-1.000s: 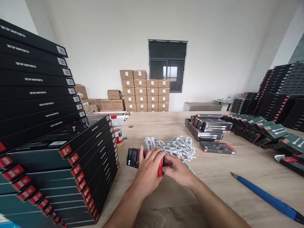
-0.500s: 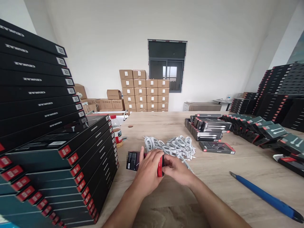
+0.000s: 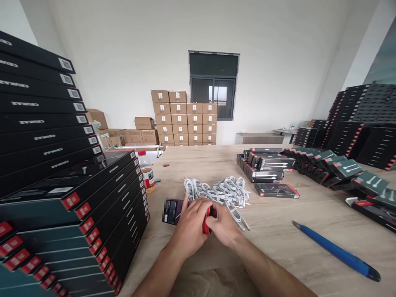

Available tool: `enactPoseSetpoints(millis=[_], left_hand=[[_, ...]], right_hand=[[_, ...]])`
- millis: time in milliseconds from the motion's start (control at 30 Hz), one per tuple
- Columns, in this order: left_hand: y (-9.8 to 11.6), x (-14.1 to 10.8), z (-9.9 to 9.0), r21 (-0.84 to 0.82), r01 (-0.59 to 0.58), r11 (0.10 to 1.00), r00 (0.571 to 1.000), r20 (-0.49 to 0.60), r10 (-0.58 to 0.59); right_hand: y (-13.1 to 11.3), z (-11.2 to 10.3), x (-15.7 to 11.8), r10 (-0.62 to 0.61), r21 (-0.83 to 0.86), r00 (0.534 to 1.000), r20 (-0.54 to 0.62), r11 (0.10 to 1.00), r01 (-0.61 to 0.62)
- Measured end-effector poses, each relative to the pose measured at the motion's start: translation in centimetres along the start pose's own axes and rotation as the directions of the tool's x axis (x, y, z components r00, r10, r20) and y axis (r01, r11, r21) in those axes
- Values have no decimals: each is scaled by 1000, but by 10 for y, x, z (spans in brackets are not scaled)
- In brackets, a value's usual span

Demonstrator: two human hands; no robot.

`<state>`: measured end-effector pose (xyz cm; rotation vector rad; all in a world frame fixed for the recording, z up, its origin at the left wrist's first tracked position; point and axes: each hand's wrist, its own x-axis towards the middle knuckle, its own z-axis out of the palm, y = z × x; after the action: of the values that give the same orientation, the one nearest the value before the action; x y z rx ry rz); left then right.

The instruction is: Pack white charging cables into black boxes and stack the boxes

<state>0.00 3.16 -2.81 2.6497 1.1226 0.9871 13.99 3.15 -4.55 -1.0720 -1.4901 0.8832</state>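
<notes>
A small black packaging box (image 3: 172, 212) with a red end lies crosswise under my hands, above the wooden table. My left hand (image 3: 195, 220) wraps over its middle, and its dark printed end sticks out to the left. At the red end, my right hand (image 3: 223, 222) presses with thumb and fingers against the edge. The box's middle and any contents are hidden by my hands. Just beyond them lies a heap of white coiled cables (image 3: 229, 192), with one coil reaching toward my right hand.
Tall stacks of black boxes (image 3: 117, 181) stand close on my left, beside a red-capped bottle (image 3: 146, 171). Small cable boxes (image 3: 267, 165) are piled at the right, with one flat box (image 3: 276, 190) before them. A blue utility knife (image 3: 337, 249) lies at front right.
My right hand has closed in on the box's red end, its thumb now pressing over it. The whole view has shifted slightly, moving the scene a little to the left.
</notes>
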Motion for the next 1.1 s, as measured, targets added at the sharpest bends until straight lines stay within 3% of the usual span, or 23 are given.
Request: enactPoseSetpoints(millis=[167, 433, 700, 800, 933, 1100], left_hand=[[-2, 2, 3, 24, -18, 1000, 1000, -1, 18], [-8, 3, 3, 15, -33, 999, 999, 10, 33], [-13, -1, -2, 130, -11, 991, 996, -82, 22], [-11, -2, -3, 162, 20, 987, 993, -117, -1], [-8, -1, -3, 183, 50, 982, 986, -166, -19], [-4, 0, -4, 226, 106, 968, 966, -255, -46]], right_hand=[[-4, 1, -1, -3, -34, 999, -53, 999, 1], [2, -2, 3, -10, 57, 998, -59, 998, 14], [6, -13, 7, -34, 155, 994, 102, 988, 18], [6, -16, 7, -99, 137, 993, 59, 986, 90], [11, -22, 7, -210, -40, 977, 30, 977, 212], [15, -28, 9, -442, -249, 888, -122, 880, 404]])
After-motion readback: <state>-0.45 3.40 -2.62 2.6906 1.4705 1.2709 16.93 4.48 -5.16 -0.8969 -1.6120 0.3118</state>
